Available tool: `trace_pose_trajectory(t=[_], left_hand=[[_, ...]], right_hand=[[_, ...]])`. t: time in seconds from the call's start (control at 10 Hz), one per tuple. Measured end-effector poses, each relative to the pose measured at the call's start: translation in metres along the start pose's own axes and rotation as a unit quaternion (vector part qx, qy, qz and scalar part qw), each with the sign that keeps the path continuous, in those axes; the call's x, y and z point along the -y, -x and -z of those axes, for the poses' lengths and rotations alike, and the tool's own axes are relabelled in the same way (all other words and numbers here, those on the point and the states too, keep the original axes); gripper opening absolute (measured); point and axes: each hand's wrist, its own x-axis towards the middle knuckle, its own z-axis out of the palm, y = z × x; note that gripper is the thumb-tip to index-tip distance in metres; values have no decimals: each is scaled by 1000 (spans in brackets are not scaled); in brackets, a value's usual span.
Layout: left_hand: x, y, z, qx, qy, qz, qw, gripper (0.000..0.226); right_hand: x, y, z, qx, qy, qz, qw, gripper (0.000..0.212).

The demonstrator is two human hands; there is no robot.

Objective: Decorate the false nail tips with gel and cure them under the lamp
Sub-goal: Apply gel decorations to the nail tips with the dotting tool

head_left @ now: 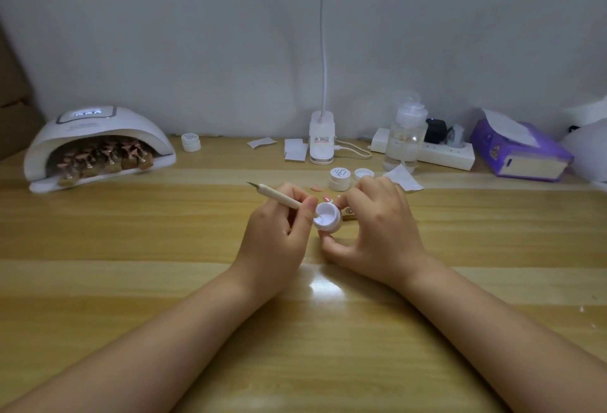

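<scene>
A small open gel pot [327, 216] is gripped by the right hand [377, 228] just above the table [131, 248], while a pen-like tool [279, 197] is pinched by the left hand [279, 232], its lower end at the pot. Nail tips on stands [105, 158] are seen under the lit curing lamp [95, 136] at far left.

Pen [279, 197] tip hidden inside gel pot [326, 215], jar [340, 178] label unreadable, lamp [98, 143] display blurred

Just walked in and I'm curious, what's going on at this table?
A person is doing gel nail art. The left hand holds a wooden-handled tool at a small open gel pot, which the right hand steadies with its fingers. A curing lamp at the far left holds a row of nail tips on stands.
</scene>
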Motion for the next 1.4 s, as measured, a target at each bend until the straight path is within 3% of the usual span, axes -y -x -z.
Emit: trace_pose_trajectory(t=[0.8, 1.0, 1.4], left_hand=[[-1, 0, 0, -6, -11, 10, 1000, 19], [-5, -2, 0, -40, 12, 39, 998, 26], [-15, -10, 4, -65, 90, 79, 991, 20]], right_hand=[[2, 0, 1, 10, 8, 0, 1000, 33], [1, -1, 0, 7, 8, -3, 1000, 33], [-1, -1, -1, 11, 7, -7, 1000, 34]])
